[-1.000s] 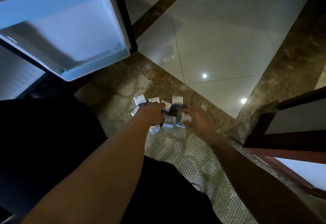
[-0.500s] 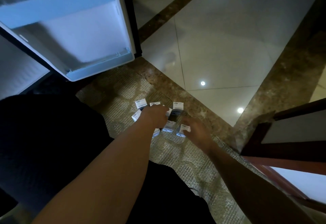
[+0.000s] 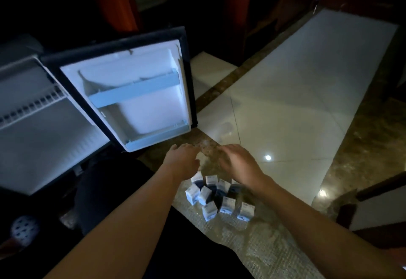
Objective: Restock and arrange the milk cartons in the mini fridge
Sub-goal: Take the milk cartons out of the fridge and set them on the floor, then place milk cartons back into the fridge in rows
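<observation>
Several milk cartons [image 3: 226, 205] crowd the rug [image 3: 263, 248] at lower centre; our left hand [image 3: 184, 161] and right hand [image 3: 238, 163] hover apart, empty. Grabbing carelessly could topple neighbours in this dim light.

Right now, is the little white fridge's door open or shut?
Open. The black-framed white fridge door is swung wide, its pale blue rail facing us, and the white wire shelf inside shows.

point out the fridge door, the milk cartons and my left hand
fridge door [image 3: 142, 113]: head view, white inner panel below the upper rail
milk cartons [image 3: 205, 194]: head view, one carton in mid cluster
left hand [image 3: 183, 161]: head view, back of the hand
</observation>
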A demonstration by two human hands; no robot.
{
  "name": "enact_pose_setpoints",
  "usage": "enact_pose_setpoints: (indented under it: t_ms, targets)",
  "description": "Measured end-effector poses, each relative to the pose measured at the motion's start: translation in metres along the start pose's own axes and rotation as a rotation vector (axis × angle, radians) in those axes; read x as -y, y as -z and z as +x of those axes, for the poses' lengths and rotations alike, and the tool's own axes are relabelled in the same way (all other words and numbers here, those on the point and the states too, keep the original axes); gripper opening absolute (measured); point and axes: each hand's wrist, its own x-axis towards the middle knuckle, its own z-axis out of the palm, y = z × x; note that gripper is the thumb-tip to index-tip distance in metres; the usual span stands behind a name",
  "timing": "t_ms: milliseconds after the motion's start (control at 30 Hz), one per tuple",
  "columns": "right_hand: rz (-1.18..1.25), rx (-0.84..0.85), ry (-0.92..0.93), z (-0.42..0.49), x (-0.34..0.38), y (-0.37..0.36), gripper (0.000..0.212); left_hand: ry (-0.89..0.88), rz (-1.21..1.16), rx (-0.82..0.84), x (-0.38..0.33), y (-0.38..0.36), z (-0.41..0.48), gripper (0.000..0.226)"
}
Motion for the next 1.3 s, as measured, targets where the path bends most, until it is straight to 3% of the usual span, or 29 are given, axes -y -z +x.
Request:
enact_pose_setpoints:
  t_ms: [267,533,933,1300]
  targets:
    - [-0.021,-0.053,0.268,0.074,0.117,0.050,0.037,0.147,0.071,-0.278,0.061,0.086,-0.062,0.047]
    - [-0.073,-0.038,0.563,0.116,0.247,0.062,0.036,0.423,-0.011,-0.421,0.150,0.135,-0.185,0.049]
    - [0.012,0.189,0.936,0.086,0.449,-0.011,0.041,0.783,-0.022,-0.546,0.241,0.083,-0.360,0.052]
    - [0.036,0.415,1.242,-0.024,0.585,-0.093,0.040,1.105,-0.053,-0.653,0.227,-0.008,-0.516,0.046]
